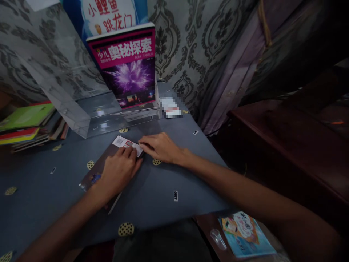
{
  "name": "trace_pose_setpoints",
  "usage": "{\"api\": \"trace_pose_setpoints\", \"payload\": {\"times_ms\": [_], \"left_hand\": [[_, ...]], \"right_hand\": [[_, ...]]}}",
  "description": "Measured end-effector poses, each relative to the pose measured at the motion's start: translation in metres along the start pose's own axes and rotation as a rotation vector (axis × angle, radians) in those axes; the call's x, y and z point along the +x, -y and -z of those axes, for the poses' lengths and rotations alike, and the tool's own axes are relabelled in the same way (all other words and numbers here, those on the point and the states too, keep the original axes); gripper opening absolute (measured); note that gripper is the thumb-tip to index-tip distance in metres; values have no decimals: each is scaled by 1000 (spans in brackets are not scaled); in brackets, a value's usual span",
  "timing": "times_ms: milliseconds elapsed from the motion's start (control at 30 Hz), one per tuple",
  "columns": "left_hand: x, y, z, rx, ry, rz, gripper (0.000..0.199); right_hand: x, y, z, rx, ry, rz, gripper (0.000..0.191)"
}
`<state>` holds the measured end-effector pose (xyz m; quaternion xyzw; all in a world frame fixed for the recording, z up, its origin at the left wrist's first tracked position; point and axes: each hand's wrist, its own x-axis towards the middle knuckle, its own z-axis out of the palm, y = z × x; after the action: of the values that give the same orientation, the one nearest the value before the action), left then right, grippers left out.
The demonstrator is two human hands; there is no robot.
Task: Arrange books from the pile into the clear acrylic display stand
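A thin dark book lies at a slant on the table. At its far end is a white label with a barcode and a red-edged patch. My left hand is on top of the book, its bent fingers pressed onto the label and its thumb along the near right edge. With thumb and forefinger pinched together, my right hand touches the label's right end at the book's corner. Whatever is between those fingertips is too small to make out. The lower part of the book is partly hidden under my left wrist.
Behind the hands, a clear acrylic stand holds an upright magenta and purple book. Stacked books lie at the left. A pixelated item is beside the stand. Below right, a blue picture book rests on a brown surface.
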<state>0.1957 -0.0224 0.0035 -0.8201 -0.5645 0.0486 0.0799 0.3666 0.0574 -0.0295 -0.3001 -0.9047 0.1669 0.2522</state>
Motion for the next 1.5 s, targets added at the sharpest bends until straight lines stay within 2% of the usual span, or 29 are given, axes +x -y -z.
{"api": "trace_pose_setpoints", "payload": {"times_ms": [133,233,333,433,567,767,900,1033,1133,1233,1367,1500], "left_hand": [[-18,33,-2,-174,28,-149,36],[-42,64,-6,-303,100,-280,62],[-69,85,-14,-381,169,-312,86],[-89,90,-24,-382,190,-302,99],[-100,85,-35,-359,127,-289,106],[-103,88,-37,-337,105,-345,99],[-102,75,-41,-220,32,-312,92],[-87,39,-42,-44,-50,-158,82],[-68,9,-33,53,-32,-16,75],[-49,-11,-19,87,41,92,71],[-39,-18,-8,85,88,113,67],[-45,-14,-6,86,27,38,56]], "right_hand": [[-1,25,8,-243,181,-51,29],[0,40,12,-319,261,-91,33],[1,44,9,-315,296,-127,35],[1,39,1,-310,295,-109,35],[1,32,-5,-278,288,-70,35],[3,28,3,-103,270,-122,28],[3,17,-2,-36,165,-143,29],[3,3,-11,8,54,-142,30],[1,-3,-15,71,26,-101,33],[0,-6,-18,153,31,-63,36],[-1,-6,-22,231,51,-32,36],[0,-5,-24,279,56,-28,36]]}}
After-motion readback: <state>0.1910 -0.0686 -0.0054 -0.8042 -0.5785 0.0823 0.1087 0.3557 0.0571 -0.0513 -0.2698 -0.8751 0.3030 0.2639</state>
